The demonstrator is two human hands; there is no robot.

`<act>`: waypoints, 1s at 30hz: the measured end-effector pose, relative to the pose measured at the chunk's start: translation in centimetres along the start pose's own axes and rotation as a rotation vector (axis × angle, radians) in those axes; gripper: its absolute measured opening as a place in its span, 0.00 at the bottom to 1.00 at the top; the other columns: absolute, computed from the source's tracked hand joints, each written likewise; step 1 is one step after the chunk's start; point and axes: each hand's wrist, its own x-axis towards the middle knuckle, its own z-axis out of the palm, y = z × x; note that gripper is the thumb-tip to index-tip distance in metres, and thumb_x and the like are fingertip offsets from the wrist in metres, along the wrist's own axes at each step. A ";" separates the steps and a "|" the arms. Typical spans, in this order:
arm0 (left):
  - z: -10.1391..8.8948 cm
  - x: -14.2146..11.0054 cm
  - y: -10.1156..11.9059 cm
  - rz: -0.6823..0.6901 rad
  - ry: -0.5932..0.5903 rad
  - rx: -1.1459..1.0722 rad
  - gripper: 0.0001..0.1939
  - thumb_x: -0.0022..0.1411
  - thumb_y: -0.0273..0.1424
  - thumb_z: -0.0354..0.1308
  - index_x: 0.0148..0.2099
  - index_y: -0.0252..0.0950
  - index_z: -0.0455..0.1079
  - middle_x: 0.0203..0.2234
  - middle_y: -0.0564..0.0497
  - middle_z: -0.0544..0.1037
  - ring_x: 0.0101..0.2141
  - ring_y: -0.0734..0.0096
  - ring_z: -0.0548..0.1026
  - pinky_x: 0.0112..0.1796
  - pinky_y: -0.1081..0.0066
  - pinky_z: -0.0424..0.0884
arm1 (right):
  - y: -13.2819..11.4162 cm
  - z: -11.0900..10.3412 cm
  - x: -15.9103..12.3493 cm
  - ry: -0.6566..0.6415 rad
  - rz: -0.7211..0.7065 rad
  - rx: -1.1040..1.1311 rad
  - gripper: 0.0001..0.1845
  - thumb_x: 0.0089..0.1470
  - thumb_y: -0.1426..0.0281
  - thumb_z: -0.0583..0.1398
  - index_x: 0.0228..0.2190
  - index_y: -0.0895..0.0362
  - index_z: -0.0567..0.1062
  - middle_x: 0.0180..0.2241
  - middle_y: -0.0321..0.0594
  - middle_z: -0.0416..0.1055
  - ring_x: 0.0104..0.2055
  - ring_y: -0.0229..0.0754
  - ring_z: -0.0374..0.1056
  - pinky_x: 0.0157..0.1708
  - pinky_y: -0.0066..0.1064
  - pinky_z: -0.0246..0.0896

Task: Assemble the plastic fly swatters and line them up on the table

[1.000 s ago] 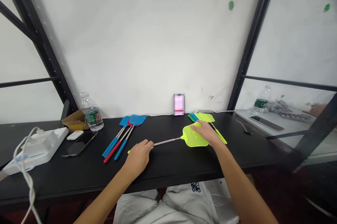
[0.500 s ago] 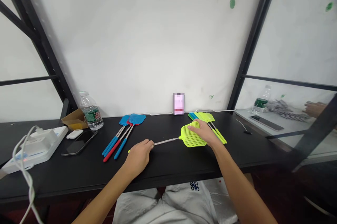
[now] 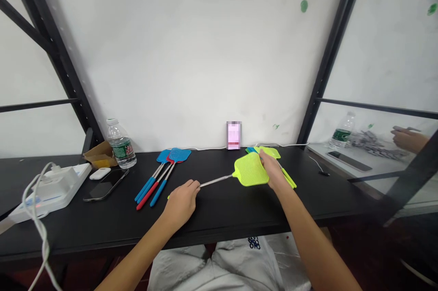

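A yellow-green fly swatter (image 3: 249, 169) with a metal telescopic rod lies across the middle of the black table (image 3: 219, 211). My left hand (image 3: 181, 200) is closed round its handle end. My right hand (image 3: 273, 173) grips the right edge of the mesh head, which is lifted and tilted off the table. Behind my right hand lies a small pile of yellow-green and blue swatters (image 3: 270, 153). A second pile of blue and red swatters (image 3: 160, 174) lies left of centre.
At the left stand a water bottle (image 3: 120, 145), a phone (image 3: 104, 184), a white earbud case (image 3: 100, 173), a cardboard box (image 3: 99, 156) and a white device with cables (image 3: 51, 186). A pink card (image 3: 234, 135) leans on the wall. Another person's hand (image 3: 407, 138) works at the right-hand bench.
My right hand has shifted from lying flat on the mesh head to gripping its right edge, and the head has risen and tilted off the table. My left hand has stayed put.
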 end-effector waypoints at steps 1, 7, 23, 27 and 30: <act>0.0 0.0 0.0 -0.009 0.020 -0.046 0.12 0.70 0.30 0.39 0.39 0.39 0.64 0.33 0.52 0.71 0.33 0.69 0.72 0.33 0.72 0.62 | -0.3 -0.1 0.1 0.028 0.047 0.111 0.21 0.53 0.48 0.55 0.27 0.54 0.67 0.20 0.38 0.67 0.20 0.41 0.62 0.18 0.31 0.54; 0.3 -0.3 0.3 -0.006 0.138 -0.155 0.12 0.70 0.33 0.40 0.41 0.39 0.64 0.33 0.51 0.72 0.34 0.68 0.73 0.35 0.71 0.64 | -1.1 0.9 -1.5 -0.360 0.090 0.034 0.11 0.48 0.63 0.62 0.26 0.58 0.69 0.21 0.37 0.68 0.19 0.35 0.61 0.18 0.27 0.50; -0.2 -0.6 1.6 0.154 0.090 -0.180 0.13 0.70 0.32 0.40 0.38 0.39 0.65 0.31 0.51 0.72 0.31 0.71 0.71 0.34 0.73 0.65 | 1.1 6.8 -4.3 -0.411 -0.127 -0.093 0.27 0.59 0.52 0.53 0.17 0.55 0.57 0.13 0.29 0.51 0.15 0.33 0.55 0.21 0.30 0.49; -0.2 -0.5 1.8 0.144 0.092 -0.207 0.13 0.70 0.32 0.41 0.37 0.39 0.65 0.31 0.51 0.72 0.32 0.71 0.71 0.34 0.74 0.65 | 1.0 6.7 -4.4 -0.390 -0.070 -0.052 0.25 0.58 0.53 0.55 0.18 0.54 0.58 0.13 0.29 0.53 0.14 0.34 0.55 0.18 0.29 0.46; -0.3 -0.4 1.8 0.131 0.086 -0.186 0.14 0.70 0.33 0.41 0.37 0.39 0.66 0.31 0.52 0.72 0.31 0.71 0.71 0.33 0.74 0.64 | 0.9 6.8 -4.5 -0.371 -0.050 -0.059 0.24 0.58 0.54 0.55 0.18 0.55 0.60 0.13 0.30 0.54 0.15 0.34 0.57 0.18 0.29 0.46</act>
